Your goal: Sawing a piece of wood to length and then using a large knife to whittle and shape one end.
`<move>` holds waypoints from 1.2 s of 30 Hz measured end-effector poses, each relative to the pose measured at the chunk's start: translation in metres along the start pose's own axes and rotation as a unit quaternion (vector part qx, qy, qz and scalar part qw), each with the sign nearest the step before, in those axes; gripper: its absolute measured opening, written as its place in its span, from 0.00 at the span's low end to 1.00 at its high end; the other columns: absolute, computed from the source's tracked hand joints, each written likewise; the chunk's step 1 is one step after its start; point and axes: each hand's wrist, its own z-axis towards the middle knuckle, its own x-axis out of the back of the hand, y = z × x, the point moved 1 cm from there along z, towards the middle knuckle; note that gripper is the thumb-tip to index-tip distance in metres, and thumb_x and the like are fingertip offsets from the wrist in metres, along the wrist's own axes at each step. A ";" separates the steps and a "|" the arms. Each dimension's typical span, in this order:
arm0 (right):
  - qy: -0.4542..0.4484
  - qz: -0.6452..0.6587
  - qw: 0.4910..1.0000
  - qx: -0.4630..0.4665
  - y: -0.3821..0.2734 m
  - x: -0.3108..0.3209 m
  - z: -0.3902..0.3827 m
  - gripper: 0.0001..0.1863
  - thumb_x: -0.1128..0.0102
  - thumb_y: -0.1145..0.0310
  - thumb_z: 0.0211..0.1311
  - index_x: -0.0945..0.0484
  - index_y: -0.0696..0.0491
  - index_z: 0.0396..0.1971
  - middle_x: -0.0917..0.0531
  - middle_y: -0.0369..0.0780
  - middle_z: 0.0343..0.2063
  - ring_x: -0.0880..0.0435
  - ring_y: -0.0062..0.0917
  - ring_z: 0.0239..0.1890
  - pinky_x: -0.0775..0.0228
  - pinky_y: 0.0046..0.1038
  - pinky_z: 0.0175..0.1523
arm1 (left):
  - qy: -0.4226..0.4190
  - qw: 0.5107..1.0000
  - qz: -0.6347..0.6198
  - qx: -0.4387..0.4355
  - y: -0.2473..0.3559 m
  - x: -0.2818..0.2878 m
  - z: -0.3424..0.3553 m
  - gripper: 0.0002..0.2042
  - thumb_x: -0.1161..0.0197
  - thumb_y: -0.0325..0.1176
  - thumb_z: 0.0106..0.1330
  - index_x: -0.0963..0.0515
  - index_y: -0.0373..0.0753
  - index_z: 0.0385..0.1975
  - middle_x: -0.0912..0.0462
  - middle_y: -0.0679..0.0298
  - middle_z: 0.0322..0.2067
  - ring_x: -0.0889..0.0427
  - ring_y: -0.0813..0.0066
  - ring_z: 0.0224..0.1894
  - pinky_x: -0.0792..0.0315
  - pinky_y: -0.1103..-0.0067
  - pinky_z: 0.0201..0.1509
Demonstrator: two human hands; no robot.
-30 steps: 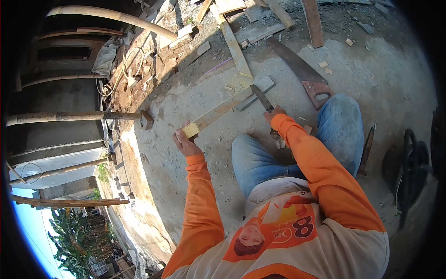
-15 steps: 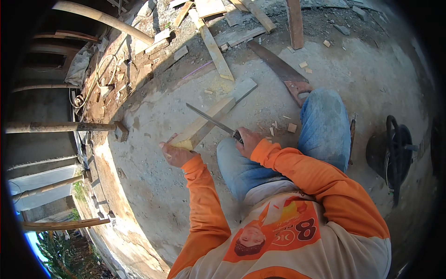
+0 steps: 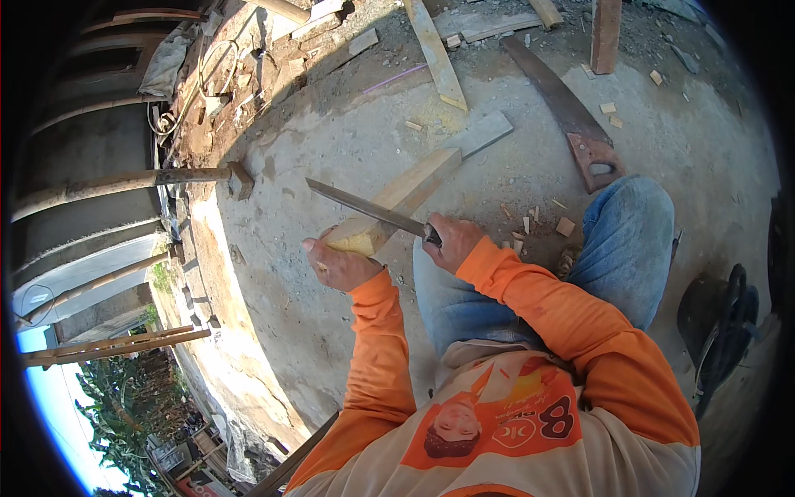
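Rough concrete floor (image 3: 331, 166); hands grip squared timber (image 3: 397, 199), flat blade (image 3: 364, 207).

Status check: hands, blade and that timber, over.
Left hand gripping the near end of the wooden batten. Right hand holding the long knife, blade laid across the batten. Handsaw lies clear, beyond.

Pale rough wood stake (image 3: 397, 203), seemingly dull metal blade (image 3: 368, 209).

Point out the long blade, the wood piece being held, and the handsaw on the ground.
long blade (image 3: 364, 207), head view, mid-blade.
wood piece (image 3: 406, 192), head view, top face.
handsaw (image 3: 556, 99), head view, on the blade.
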 end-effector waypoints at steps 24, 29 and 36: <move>-0.016 0.039 0.999 -0.026 0.002 0.025 0.010 0.16 0.37 0.63 0.48 0.32 0.53 0.32 0.21 0.46 0.24 0.21 0.45 0.29 0.29 0.40 0.34 | 0.027 0.875 -0.293 0.384 0.023 0.007 -0.004 0.35 0.36 0.38 0.53 0.45 0.30 0.58 0.26 0.49 0.42 0.23 0.53 0.39 0.27 0.67 0.39; -0.043 0.049 0.998 -0.006 -0.011 0.032 -0.003 0.15 0.39 0.61 0.50 0.31 0.54 0.32 0.21 0.46 0.24 0.21 0.44 0.31 0.29 0.42 0.36 | 0.087 0.896 -0.225 0.373 0.066 0.005 0.007 0.27 0.61 0.54 0.68 0.25 0.34 0.26 0.23 0.59 0.27 0.24 0.67 0.30 0.27 0.73 0.35; -0.053 0.018 0.997 -0.059 0.001 0.032 0.003 0.15 0.41 0.61 0.52 0.30 0.55 0.33 0.20 0.48 0.25 0.20 0.45 0.32 0.29 0.42 0.37 | 0.018 0.976 -0.078 0.202 0.041 0.008 -0.005 0.20 0.54 0.47 0.68 0.26 0.33 0.30 0.23 0.60 0.28 0.23 0.63 0.30 0.27 0.72 0.33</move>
